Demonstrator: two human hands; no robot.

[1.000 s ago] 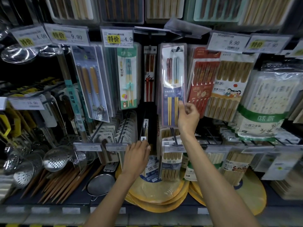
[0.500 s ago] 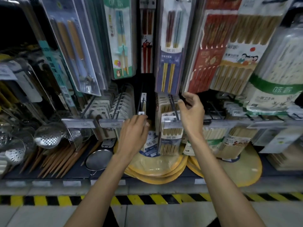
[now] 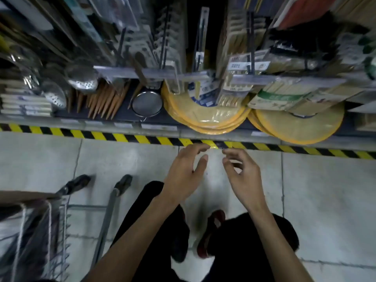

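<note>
Far left, a wire cart (image 3: 61, 216) stands on the floor. The left hand (image 3: 183, 176) and right hand (image 3: 244, 178) hang close together, each grip loose, fingers apart, holding nothing, near the striped tape (image 3: 305, 150) below the yellow mats (image 3: 301, 127).

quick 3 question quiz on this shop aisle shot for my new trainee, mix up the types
1. True or false: the left hand and the right hand each grip a pack of chopsticks.
2. The round strainer lies: A) to the left of the yellow mats B) to their right C) on top of them.
3. Fill in: the wire cart stands on the person's ___ side.
Key: 1 false, both hands hold nothing; 2 A; 3 left.
</note>
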